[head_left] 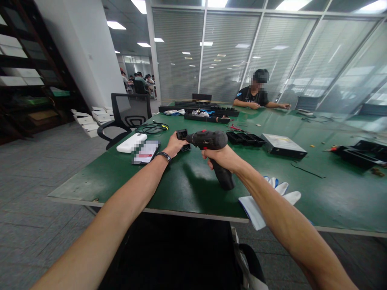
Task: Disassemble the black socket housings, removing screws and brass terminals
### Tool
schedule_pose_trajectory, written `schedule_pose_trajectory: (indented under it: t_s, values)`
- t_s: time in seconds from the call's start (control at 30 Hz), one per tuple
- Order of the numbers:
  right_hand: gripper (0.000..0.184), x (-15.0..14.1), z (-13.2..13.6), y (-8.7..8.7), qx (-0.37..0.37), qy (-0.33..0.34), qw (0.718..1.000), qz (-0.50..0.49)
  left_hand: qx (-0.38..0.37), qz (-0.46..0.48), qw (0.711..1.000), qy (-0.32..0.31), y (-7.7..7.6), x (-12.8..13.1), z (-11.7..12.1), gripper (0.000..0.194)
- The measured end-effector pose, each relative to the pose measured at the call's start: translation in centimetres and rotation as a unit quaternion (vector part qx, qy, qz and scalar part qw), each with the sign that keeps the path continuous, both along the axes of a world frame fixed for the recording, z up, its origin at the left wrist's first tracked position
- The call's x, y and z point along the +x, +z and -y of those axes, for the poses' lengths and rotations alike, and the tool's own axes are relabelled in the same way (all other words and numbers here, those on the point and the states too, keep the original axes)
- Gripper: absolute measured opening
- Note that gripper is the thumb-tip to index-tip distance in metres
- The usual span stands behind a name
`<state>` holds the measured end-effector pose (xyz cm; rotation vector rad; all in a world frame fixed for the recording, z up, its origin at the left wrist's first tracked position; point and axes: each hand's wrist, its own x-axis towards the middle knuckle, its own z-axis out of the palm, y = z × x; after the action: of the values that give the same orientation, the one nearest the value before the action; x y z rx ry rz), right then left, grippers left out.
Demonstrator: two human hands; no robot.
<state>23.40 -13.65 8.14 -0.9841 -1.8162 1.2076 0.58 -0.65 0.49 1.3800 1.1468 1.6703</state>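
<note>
My right hand is closed round the handle of a black cordless drill, whose nose points left over the green table. My left hand, with a dark band on its wrist, grips a small black plastic part right at the drill's tip. The part stands on the table, partly covered by my fingers.
A white box and a blurred card lie left of my hand. Black trays, a metal drive case and white gloves lie to the right. A person sits at the far side. An office chair stands at the left.
</note>
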Motion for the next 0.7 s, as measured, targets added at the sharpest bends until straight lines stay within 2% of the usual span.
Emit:
schedule_pose_trajectory:
  t_s: [0.7]
  values:
    - [0.009, 0.09, -0.12, -0.1, 0.003, 0.005, 1.0, -0.011, -0.006, 0.004, 1.0, -0.001, -0.08, -0.06, -0.09, 0.06]
